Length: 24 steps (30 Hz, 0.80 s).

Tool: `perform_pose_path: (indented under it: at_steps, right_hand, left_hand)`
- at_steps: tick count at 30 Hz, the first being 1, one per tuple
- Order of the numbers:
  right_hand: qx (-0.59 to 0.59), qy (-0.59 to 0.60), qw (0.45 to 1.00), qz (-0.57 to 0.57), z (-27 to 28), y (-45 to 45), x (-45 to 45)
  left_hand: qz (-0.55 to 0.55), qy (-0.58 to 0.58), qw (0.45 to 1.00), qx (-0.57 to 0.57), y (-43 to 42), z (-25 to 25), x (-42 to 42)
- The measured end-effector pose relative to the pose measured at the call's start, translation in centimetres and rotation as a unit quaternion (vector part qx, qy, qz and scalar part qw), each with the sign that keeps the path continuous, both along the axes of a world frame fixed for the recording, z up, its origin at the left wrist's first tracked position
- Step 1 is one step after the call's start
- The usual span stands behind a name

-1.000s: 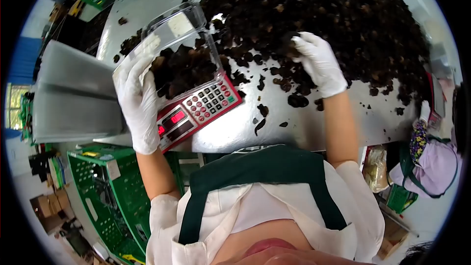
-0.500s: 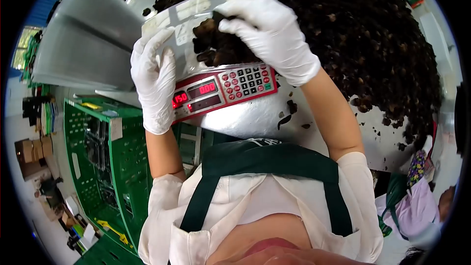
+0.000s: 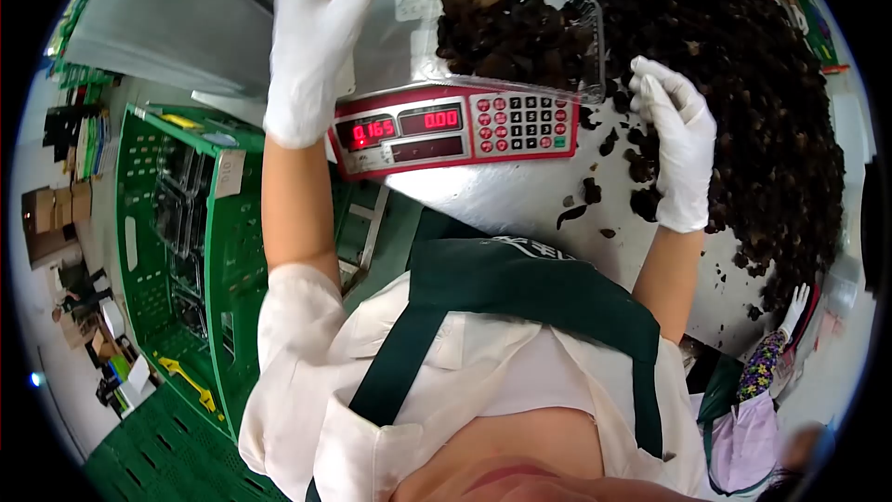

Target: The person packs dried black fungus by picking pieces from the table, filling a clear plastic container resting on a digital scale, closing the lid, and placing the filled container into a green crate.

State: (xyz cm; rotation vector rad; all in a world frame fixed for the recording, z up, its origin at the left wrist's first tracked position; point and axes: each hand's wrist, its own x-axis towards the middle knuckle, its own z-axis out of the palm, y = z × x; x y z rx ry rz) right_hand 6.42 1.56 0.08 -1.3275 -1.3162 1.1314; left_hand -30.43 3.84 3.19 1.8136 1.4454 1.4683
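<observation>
A clear plastic box (image 3: 599, 46) sits on the red-framed digital scale (image 3: 409, 153), with dark wood ear mushroom pieces (image 3: 516, 33) heaped in its right part. The scale's red digits read 0.165 and 0.00. My left hand (image 3: 316, 46), in a white glove, grips the left edge of the box; its fingertips run out of view at the top. To the right of the box, my gloved right hand (image 3: 683, 144) hovers by the mushroom pile (image 3: 762, 121). Its fingers are bent with the tips close together, and anything between them is hidden.
Loose pieces (image 3: 590, 191) lie on the metal table (image 3: 483, 191) in front of the scale. A green crate (image 3: 223, 270) with clear plastic boxes stands at the left, below a grey panel (image 3: 177, 19). Another person's gloved hand (image 3: 795, 309) shows at the far right.
My right hand has left the mushrooms in the box and moved right and down beside the pile. The reading has risen from about 0.150 to 0.165. The view has shifted.
</observation>
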Motion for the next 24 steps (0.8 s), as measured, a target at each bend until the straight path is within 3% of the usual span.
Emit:
perform_pose_path:
  at_steps: [2,3,4,5,7,8,10,15,16,17,18,19,22,24]
  right_hand:
    - [-0.075,0.025,0.994,0.075,-1.1,-1.4,-0.5]
    - [-0.101,0.046,0.988,0.11,-1.4,-1.9,-1.0]
    - [-0.107,0.046,0.985,0.125,-1.2,-2.4,-1.6]
    - [-0.1,0.057,0.985,0.127,-1.2,-2.8,-2.0]
    - [-0.092,0.073,0.984,0.134,-1.4,-2.6,-2.1]
    - [-0.09,0.074,0.984,0.134,-1.4,-2.6,-2.2]
    - [-0.094,0.084,0.984,0.129,-1.2,-2.6,-2.3]
    - [-0.087,0.006,0.992,0.089,-0.7,-2.1,0.8]
    - [-0.042,-0.026,0.998,0.03,-1.4,-1.8,2.6]
    - [0.0,-0.061,0.998,-0.025,-2.6,-1.7,4.5]
    - [0.001,-0.107,0.989,-0.105,-3.5,-1.9,6.3]
    - [0.006,-0.163,0.978,-0.133,-3.5,-2.5,7.8]
    - [-0.023,-0.209,0.968,-0.14,-4.7,-5.0,10.9]
    - [-0.046,-0.326,0.942,-0.06,-4.1,-6.9,11.2]
  left_hand:
    - [-0.033,-0.029,0.999,0.003,2.6,2.0,2.7]
    - [-0.01,0.082,0.996,-0.018,4.7,2.4,2.5]
    - [-0.042,-0.004,0.997,-0.058,5.8,2.3,2.9]
    - [-0.042,-0.002,0.998,-0.056,8.0,2.0,2.3]
    - [0.046,0.338,0.937,-0.079,12.7,1.5,1.2]
    - [0.046,0.34,0.936,-0.077,13.2,1.6,1.6]
    - [0.079,0.346,0.906,-0.231,14.3,2.0,2.7]
    - [0.026,0.381,0.911,-0.158,16.5,-2.8,0.1]
    - [0.047,0.38,0.908,-0.173,12.4,0.1,2.9]
    - [0.061,0.328,0.922,-0.197,13.9,-2.3,1.7]
    - [0.004,0.283,0.94,-0.19,15.3,-3.7,-1.2]
    - [0.026,0.268,0.941,-0.205,14.9,-3.3,-2.0]
    - [0.021,0.135,0.955,-0.264,14.7,-3.7,-4.3]
    - [0.023,0.055,0.956,-0.288,12.9,-3.0,-4.4]
